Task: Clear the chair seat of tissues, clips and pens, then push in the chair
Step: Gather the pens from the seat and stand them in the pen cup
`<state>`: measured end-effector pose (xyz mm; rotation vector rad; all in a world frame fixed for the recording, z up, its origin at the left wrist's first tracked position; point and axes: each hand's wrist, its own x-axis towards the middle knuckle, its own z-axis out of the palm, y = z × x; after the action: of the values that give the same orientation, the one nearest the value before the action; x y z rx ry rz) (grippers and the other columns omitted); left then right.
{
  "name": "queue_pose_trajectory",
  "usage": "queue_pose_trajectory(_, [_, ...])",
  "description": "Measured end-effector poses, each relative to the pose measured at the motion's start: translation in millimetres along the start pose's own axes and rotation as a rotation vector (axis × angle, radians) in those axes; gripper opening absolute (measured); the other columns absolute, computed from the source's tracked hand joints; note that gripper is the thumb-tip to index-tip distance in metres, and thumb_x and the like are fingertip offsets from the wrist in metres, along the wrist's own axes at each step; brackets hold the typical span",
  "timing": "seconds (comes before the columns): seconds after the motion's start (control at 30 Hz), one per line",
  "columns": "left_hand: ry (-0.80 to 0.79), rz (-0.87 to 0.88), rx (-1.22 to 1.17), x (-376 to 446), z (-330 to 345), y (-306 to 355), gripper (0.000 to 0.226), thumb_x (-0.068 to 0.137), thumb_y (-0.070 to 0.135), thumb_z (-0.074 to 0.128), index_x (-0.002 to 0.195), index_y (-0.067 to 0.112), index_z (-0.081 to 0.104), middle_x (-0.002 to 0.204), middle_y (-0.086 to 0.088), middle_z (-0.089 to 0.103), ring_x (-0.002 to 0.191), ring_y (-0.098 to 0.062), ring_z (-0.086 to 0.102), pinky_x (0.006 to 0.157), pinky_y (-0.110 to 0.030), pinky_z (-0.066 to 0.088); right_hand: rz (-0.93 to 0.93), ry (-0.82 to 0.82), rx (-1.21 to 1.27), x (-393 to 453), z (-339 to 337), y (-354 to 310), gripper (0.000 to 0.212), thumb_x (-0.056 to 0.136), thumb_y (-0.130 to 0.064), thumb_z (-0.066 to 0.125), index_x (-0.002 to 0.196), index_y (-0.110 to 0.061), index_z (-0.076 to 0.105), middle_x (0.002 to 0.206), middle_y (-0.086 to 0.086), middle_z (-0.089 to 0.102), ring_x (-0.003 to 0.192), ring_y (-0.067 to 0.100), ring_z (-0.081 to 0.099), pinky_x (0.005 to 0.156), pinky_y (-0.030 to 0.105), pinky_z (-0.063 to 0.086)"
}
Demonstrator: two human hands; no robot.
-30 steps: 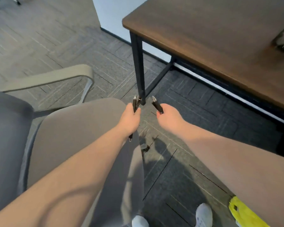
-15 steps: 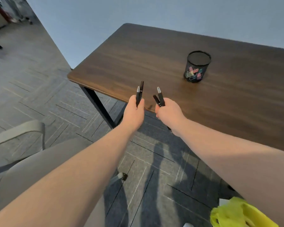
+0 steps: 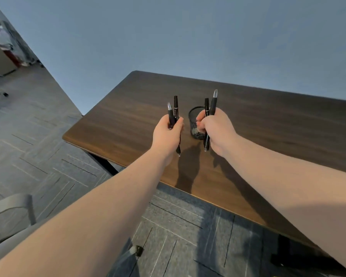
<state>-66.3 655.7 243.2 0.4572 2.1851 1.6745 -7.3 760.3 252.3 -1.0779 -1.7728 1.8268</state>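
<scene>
My left hand (image 3: 167, 134) grips two black pens (image 3: 173, 114) upright above the dark wooden desk (image 3: 116, 118). My right hand (image 3: 218, 130) holds another two black pens (image 3: 210, 105), also upright. Between and just behind the hands stands a black mesh pen cup (image 3: 194, 116) on the desk, partly hidden by my right fingers; clips show at its bottom. The grey chair's armrest (image 3: 10, 204) and seat edge (image 3: 6, 248) appear at the lower left, mostly out of view.
A blue-grey wall rises behind the desk. Grey carpet tiles cover the floor to the left. A chair caster (image 3: 137, 250) sits on the carpet below my left arm. A black desk leg (image 3: 106, 164) stands under the left corner. Distant clutter lies at the far upper left.
Both hands have risen from beside the chair seat and moved forward over the desk, flanking the mesh cup. My view has tilted up; the chair has dropped to the lower left.
</scene>
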Motion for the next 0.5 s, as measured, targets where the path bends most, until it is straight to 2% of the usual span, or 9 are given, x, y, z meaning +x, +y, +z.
queue_pose_trajectory(0.13, [-0.032, 0.02, -0.03, 17.1, 13.6, 14.5, 0.012, 0.094, 0.026, 0.054, 0.082, 0.029, 0.055, 0.088, -0.001, 0.065, 0.088, -0.018, 0.061, 0.085, -0.034, 0.051, -0.019, 0.029, 0.058, 21.7, -11.0, -14.5, 0.03, 0.079, 0.01, 0.04, 0.07, -0.015, 0.053, 0.07, 0.003, 0.051, 0.073, 0.019, 0.05, 0.073, 0.035, 0.046])
queue_pose_trajectory(0.27, [-0.077, 0.037, -0.053, 45.4, 26.1, 21.2, 0.007, 0.093, 0.025, 0.055, 0.087, 0.023, 0.058, 0.084, 0.001, 0.065, 0.083, -0.015, 0.06, 0.08, -0.031, 0.05, -0.043, 0.036, 0.041, 46.0, -10.0, -22.5, 0.027, 0.078, 0.01, 0.04, 0.07, -0.014, 0.051, 0.069, 0.004, 0.05, 0.07, 0.019, 0.047, 0.067, 0.035, 0.043])
queue_pose_trajectory(0.5, [-0.186, 0.042, -0.053, 104.5, 48.4, 23.9, 0.008, 0.093, 0.029, 0.055, 0.093, 0.023, 0.059, 0.1, -0.007, 0.069, 0.1, -0.023, 0.064, 0.086, -0.032, 0.051, -0.046, 0.119, 0.042, 98.8, -6.0, -31.0, 0.026, 0.077, 0.01, 0.039, 0.073, -0.013, 0.05, 0.069, 0.002, 0.05, 0.069, 0.018, 0.047, 0.071, 0.034, 0.044])
